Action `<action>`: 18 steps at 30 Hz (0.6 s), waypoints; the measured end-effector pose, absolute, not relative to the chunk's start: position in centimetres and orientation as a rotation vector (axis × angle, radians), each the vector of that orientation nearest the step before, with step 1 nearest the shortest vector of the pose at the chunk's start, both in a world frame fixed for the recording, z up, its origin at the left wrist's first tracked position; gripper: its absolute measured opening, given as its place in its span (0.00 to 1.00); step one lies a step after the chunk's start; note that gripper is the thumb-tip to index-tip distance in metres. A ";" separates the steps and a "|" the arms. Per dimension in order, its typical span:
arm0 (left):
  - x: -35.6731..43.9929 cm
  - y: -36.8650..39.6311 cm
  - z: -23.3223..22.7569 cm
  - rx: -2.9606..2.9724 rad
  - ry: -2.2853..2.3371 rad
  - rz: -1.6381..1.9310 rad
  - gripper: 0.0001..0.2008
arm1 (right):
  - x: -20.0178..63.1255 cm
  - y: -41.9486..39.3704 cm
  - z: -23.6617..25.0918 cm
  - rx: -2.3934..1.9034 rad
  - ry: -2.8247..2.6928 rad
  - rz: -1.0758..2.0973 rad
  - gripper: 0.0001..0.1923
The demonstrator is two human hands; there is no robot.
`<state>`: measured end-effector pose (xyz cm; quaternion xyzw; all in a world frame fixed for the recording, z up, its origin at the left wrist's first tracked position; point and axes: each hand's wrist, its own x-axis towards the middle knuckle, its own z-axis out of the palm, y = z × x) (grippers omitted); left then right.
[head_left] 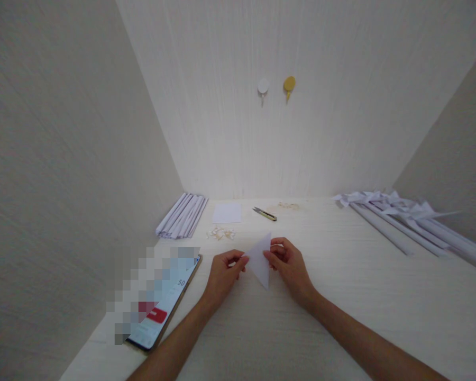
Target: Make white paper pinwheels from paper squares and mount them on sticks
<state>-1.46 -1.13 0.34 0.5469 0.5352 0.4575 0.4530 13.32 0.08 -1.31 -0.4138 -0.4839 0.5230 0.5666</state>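
Observation:
Between my two hands is a white sheet of paper folded into a triangle, raised a little over the table. My left hand pinches its left corner between thumb and fingers. On the other side, my right hand grips the upright right edge, thumb in front and fingers curled behind. Beyond my hands lie a square of white paper, a pair of thread snips with a yellowish handle, and a small heap of pale bits too small to make out.
At the far left is a stack of rolled paper sticks. Paper sticks with folded pointed tops lie at the right. A phone, partly blurred, rests near my left forearm. White and yellow hooks are on the back wall.

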 end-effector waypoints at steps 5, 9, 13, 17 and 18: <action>-1.6 -1.2 0.5 1.295 1.376 1.191 0.08 | 13.1 -0.2 -1.4 -0.930 -1.199 1.241 0.18; -1.5 -1.3 0.6 1.273 1.344 1.227 0.07 | 12.8 -0.4 -1.6 -0.916 -1.369 1.289 0.24; -1.3 -1.5 0.5 1.291 1.294 1.200 0.04 | 12.7 -0.6 -1.6 -0.968 -1.593 1.244 0.30; -1.1 -1.6 0.1 1.295 1.141 1.219 0.04 | 12.8 -0.9 -1.2 -0.978 -1.653 1.219 0.29; -1.1 -1.6 0.0 1.281 1.082 1.240 0.04 | 12.8 -1.0 -1.1 -0.973 -1.640 1.228 0.26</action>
